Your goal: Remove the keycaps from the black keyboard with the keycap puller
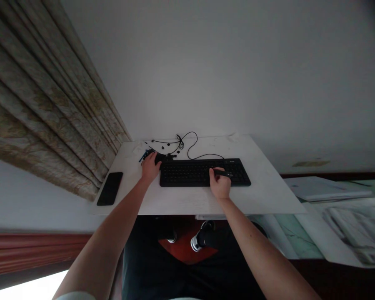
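Note:
A black keyboard [187, 174] lies lengthwise on the white table in front of me. My right hand [220, 185] rests over its right half, fingers closed around a short dark stick-like tool [222, 172]; its exact kind is too dark to make out. Beyond the keyboard's left end, my left hand [150, 167] reaches onto a heap of small black pieces [165, 158] that look like keycaps. Its thumb and fingers are apart, and the fingertips partly cover the heap. A few blue bits show beside them.
The keyboard's black cable [192, 146] loops along the back, near scattered small black pieces [168, 144]. A dark phone [110, 188] lies at the left edge of the white table [181, 202]. Curtains [50, 100] hang at left; papers [328, 188] lie beyond the right edge.

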`<state>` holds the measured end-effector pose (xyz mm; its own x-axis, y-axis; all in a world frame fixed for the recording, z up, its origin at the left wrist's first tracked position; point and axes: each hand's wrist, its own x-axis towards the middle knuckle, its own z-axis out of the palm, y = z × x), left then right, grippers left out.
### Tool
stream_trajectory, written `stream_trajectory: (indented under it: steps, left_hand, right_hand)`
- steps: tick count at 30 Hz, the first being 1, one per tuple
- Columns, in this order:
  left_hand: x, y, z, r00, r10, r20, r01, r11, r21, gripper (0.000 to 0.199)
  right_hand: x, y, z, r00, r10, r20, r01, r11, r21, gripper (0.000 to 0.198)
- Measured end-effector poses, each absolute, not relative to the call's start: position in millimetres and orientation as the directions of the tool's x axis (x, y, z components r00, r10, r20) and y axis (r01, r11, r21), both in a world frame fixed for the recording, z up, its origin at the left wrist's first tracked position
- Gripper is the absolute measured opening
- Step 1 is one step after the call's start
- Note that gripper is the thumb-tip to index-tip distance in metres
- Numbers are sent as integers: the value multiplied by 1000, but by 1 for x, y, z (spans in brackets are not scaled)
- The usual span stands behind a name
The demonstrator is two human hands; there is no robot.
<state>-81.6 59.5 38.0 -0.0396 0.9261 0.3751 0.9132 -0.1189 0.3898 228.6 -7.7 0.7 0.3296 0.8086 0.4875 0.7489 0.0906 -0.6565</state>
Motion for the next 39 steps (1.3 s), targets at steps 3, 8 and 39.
stream_trajectory:
  steps: [3, 8, 39]
  left_hand:
    - [-50, 43, 27, 65, 900, 431, 901, -239, 363, 39]
    - [12, 12, 8, 316, 840, 440, 781, -494, 382, 28]
    - [30, 4, -5, 341, 845, 411, 751, -508, 421, 32]
  right_hand:
    - [229, -8, 1, 335, 813, 477, 744, 83, -663, 58]
    - [229, -9, 3, 341, 818, 464, 749, 62, -660, 57]
    - [193, 29, 73, -74, 996, -51, 694, 14, -720, 26]
